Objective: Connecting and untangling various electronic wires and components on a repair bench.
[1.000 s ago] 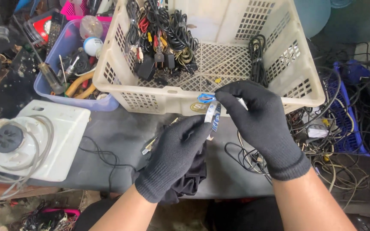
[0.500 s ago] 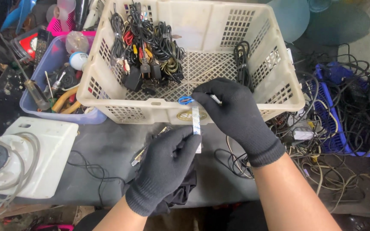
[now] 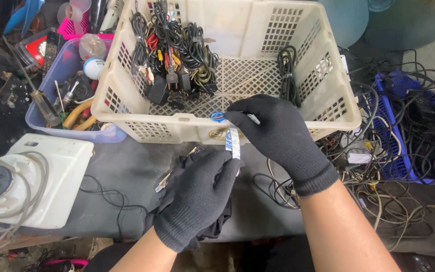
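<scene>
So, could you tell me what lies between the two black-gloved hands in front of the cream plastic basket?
In the head view, a short white-and-blue strip spans from left hand to right hand.

Both hands (black-gloved), left (image 3: pixel 197 194) and right (image 3: pixel 278 136), pinch together.

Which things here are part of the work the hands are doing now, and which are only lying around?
In use:
- left hand, pinching the strip's lower end
- right hand, holding its top
- white and blue strip

Lying about:
- cream basket with black cables
- purple tray with tools
- white appliance
- loose wires
</scene>
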